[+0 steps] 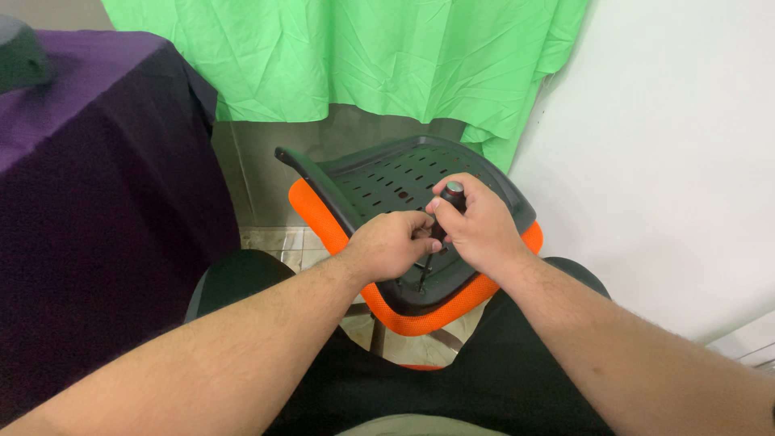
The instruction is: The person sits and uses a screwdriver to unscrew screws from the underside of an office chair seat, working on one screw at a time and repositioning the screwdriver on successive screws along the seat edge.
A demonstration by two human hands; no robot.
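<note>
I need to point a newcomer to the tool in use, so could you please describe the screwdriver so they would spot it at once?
Below the green cloth an upturned chair seat lies, black plastic over orange padding. Both hands meet on it; the screwdriver stands upright in the right hand, the left hand beside its shaft. Its rounded dark handle top marks it out.

The right hand [476, 230] grips a screwdriver [440, 230] standing on an upside-down orange chair seat [387, 182]; the left hand [387, 246] pinches its shaft.
</note>
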